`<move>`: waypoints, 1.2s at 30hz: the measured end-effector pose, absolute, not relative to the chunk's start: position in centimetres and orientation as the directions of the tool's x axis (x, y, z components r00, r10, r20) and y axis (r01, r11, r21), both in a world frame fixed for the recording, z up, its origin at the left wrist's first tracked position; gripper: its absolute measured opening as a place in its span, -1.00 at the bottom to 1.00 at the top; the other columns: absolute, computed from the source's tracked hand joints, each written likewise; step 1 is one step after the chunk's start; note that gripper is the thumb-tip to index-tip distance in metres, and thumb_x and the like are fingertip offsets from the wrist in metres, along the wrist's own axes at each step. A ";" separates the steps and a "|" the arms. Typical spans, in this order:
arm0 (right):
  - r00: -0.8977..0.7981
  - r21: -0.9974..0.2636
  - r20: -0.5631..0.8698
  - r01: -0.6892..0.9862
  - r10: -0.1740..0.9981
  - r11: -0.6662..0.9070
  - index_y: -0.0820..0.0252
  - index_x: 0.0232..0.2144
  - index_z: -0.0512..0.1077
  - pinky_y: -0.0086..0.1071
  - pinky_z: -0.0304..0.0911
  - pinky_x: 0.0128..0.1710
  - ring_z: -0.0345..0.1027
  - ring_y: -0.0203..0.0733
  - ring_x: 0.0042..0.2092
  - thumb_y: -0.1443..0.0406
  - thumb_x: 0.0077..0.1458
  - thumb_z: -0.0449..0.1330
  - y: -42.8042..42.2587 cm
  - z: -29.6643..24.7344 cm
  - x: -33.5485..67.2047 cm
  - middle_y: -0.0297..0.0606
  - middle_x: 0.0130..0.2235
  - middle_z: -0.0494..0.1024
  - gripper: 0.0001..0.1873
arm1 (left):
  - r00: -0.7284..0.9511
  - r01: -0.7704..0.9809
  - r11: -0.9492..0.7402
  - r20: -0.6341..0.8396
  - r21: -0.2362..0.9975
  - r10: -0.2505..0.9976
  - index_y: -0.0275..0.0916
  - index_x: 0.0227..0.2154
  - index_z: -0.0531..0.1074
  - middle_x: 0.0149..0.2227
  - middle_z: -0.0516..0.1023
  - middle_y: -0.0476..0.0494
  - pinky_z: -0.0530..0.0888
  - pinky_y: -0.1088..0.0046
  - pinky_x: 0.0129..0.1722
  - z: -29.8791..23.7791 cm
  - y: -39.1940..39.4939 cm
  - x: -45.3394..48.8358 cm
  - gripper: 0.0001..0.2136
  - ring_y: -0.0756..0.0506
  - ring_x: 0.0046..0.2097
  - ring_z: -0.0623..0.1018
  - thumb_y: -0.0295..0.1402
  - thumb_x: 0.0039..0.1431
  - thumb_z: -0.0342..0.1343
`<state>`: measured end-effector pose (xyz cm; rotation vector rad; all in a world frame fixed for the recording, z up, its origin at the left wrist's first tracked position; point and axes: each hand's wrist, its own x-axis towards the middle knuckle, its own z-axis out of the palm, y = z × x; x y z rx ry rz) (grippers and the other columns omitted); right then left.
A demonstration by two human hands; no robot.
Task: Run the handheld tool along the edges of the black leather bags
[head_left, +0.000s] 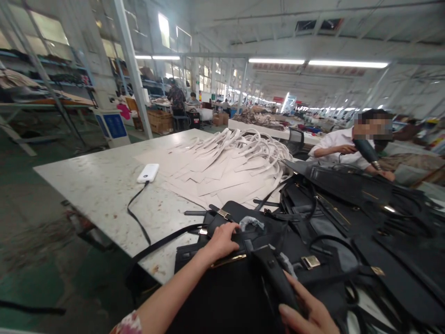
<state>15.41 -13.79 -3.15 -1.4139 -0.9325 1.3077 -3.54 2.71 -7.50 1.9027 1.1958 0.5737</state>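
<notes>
A black handbag (215, 297) with a gold zipper lies in front of me at the near edge of the table. Across its top, beside the zipper, my left hand (222, 241) grips it with bent fingers, the fingertips partly hidden. My right hand (308, 306) is closed around a thick black strap-like piece (273, 276) at the bag's right side. Just beyond my left hand, a gold clasp (223, 214) and clear plastic wrap (252, 223) show on black leather.
Many black bags (389, 241) are piled to the right. Pale bag panels with looped handles (225, 171) cover the table's middle. A white power bank (148, 173) with a black cable lies at left. A co-worker (342, 144) across the pile holds a heat gun (366, 152).
</notes>
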 end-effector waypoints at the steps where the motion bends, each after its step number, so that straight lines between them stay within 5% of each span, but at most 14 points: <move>1: 0.075 -0.964 -0.262 -0.068 0.962 -0.257 0.23 -0.11 0.35 -0.34 0.33 -0.21 0.39 0.00 -0.17 0.18 -0.29 0.30 -13.0 -3.0 15.0 -0.21 -0.30 0.56 -0.40 | 0.476 0.481 -0.205 -0.057 0.852 0.878 -0.26 -0.14 0.28 -0.30 0.38 -0.08 0.29 0.40 -0.27 -7.8 3.1 -3.9 -0.51 -0.09 -0.25 0.38 -0.56 -0.29 0.04; 4: -0.068 -0.938 -0.344 -0.027 0.937 -0.346 0.19 -0.01 0.23 -0.42 0.35 -0.57 0.41 -0.17 -0.52 0.20 -0.18 0.24 -10.8 -3.1 13.6 -0.34 -0.53 0.49 -0.38 | 0.523 0.394 -0.170 -0.068 0.903 0.850 -0.33 -0.08 0.20 -0.38 0.42 -0.05 0.30 0.54 -0.42 -8.9 3.6 -4.6 -0.45 0.00 -0.37 0.40 -0.63 -0.28 -0.07; 7: -0.088 -0.932 -0.361 0.004 0.928 -0.362 0.17 0.03 0.14 -0.52 0.11 -0.85 0.21 -0.31 -0.75 0.21 -0.13 0.19 -9.0 -3.6 12.3 -0.46 -0.65 0.36 -0.36 | 0.521 0.266 -0.126 -0.033 0.956 0.853 -0.33 -0.10 0.22 -0.40 0.44 -0.04 0.29 0.56 -0.40 -9.6 3.3 -4.7 -0.45 0.01 -0.37 0.41 -0.65 -0.31 -0.11; 16: 0.208 -0.972 -0.233 -0.015 0.950 -0.235 0.25 0.05 0.04 -0.47 0.21 -0.73 0.23 -0.31 -0.69 0.12 -0.12 0.20 -8.7 -1.9 15.3 -0.47 -0.66 0.39 -0.28 | 0.495 0.305 0.018 -0.174 0.952 0.851 -0.33 -0.34 0.41 -0.51 0.46 -0.02 0.29 0.56 -0.50 -8.2 4.4 -4.2 -0.62 0.01 -0.48 0.40 -0.60 -0.31 -0.14; 22: 0.154 -0.953 -0.301 -0.070 0.941 -0.293 0.27 0.03 0.04 -0.45 0.24 -0.75 0.24 -0.28 -0.68 0.12 -0.14 0.23 -10.4 -2.7 16.4 -0.44 -0.65 0.40 -0.26 | 0.488 0.310 -0.046 -0.117 0.950 0.865 -0.28 -0.55 0.50 -0.52 0.48 -0.01 0.30 0.47 -0.32 -7.5 5.6 -0.2 -0.79 -0.07 -0.39 0.42 -0.55 -0.31 0.01; 29: 0.007 -0.952 -0.259 -0.172 0.966 -0.254 0.25 0.01 0.07 -0.49 0.22 -0.77 0.27 -0.31 -0.69 0.24 -0.07 0.18 -9.7 -3.9 15.7 -0.42 -0.61 0.40 -0.39 | 0.493 0.222 0.086 -0.188 0.971 0.850 -0.38 -0.50 0.50 -0.55 0.50 -0.08 0.33 0.47 -0.43 -8.2 5.0 0.6 -0.76 -0.03 -0.49 0.42 -0.54 -0.27 -0.03; 36: 0.057 -0.954 -0.217 -0.226 0.974 -0.199 0.24 0.02 0.07 -0.53 0.21 -0.79 0.25 -0.35 -0.71 0.25 -0.08 0.19 -9.8 -4.5 14.9 -0.42 -0.60 0.40 -0.38 | 0.512 0.130 0.194 -0.234 0.972 0.826 -0.39 -0.49 0.49 -0.55 0.51 -0.12 0.33 0.46 -0.46 -7.5 4.3 0.2 -0.78 -0.03 -0.54 0.42 -0.43 -0.25 0.02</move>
